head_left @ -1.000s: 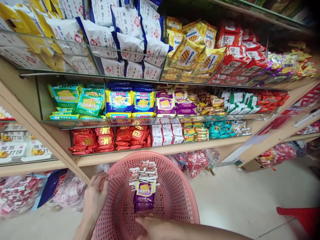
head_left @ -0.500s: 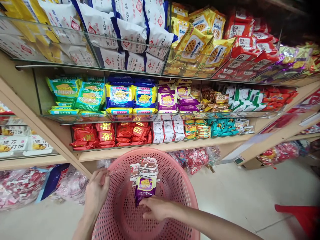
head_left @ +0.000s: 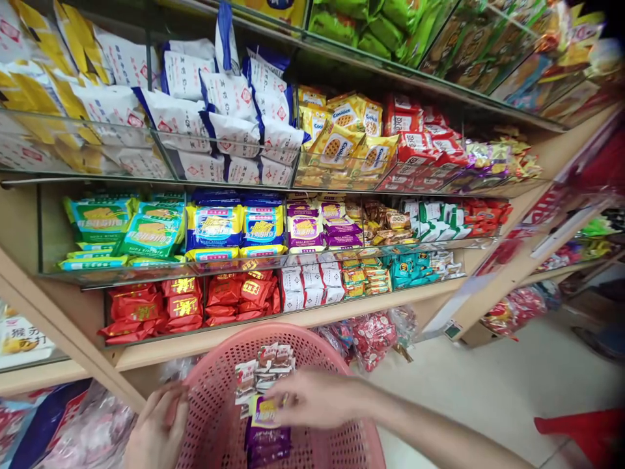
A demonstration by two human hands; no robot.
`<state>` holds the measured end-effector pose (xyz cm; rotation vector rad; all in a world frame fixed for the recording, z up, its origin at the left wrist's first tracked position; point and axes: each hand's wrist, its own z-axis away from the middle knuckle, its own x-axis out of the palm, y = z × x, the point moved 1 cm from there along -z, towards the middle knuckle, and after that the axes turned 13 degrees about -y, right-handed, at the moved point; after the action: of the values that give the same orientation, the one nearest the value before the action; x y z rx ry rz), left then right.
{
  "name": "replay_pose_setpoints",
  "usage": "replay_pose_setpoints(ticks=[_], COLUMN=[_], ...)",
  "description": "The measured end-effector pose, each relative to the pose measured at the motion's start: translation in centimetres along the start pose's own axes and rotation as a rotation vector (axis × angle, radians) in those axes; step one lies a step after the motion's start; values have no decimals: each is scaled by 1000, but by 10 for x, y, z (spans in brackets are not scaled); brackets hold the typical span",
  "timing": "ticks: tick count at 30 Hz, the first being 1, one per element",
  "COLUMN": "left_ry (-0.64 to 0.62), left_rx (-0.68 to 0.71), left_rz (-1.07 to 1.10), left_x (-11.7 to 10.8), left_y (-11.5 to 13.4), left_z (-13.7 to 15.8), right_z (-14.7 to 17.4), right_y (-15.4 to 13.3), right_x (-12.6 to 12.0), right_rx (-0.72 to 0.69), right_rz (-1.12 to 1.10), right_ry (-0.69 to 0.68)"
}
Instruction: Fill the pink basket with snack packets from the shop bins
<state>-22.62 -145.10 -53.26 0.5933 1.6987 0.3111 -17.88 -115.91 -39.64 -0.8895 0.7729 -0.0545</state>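
Note:
A pink perforated plastic basket (head_left: 222, 365) is below the shelves, its near part cut off by the frame. My left hand (head_left: 159, 426) is closed at its left rim, fingers curled over the edge. Inside lie several small white-and-brown snack packets (head_left: 267, 366) and purple soda biscuit packets (head_left: 268, 438) with a yellow label. Just over these reaches my right hand (head_left: 312, 397), slightly blurred, its fingers stretched out and apart from the thumb. No item shows in its grasp; the fingers cover part of the yellow label.
Stocked shelves face me: purple soda biscuits (head_left: 305, 225), blue and yellow packs (head_left: 215, 228), green packs (head_left: 151, 228), and red packets (head_left: 180, 306) lower down. Glass strips (head_left: 146, 273) edge the shelves. Bagged goods (head_left: 374, 339) lie under the unit. Something red (head_left: 583, 433) is on the floor at right.
My view has tilted up, showing a higher shelf. My right hand has risen from the near end of the purple packet toward its far end. The left hand stays at the rim.

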Motion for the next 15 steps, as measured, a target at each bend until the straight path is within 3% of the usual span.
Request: replay_pose_setpoints(ticks=[3,8,12,15], left_ry=[-2,-21,-31,-16], left_rx=[13,10,4,21], left_rz=[-4,-18,-12,-3], left_x=[-1,0,2,3], left_y=[-1,-3,-5,-7], left_z=[-1,-1,-2,-2], right_z=[26,55,65,60], right_y=[-8,13,23,22], right_x=[-63,-146,-201,-230], right_rx=[-71,45,140,205], right_rz=[-27,226,348,398], right_ry=[351,885,1114,1176])
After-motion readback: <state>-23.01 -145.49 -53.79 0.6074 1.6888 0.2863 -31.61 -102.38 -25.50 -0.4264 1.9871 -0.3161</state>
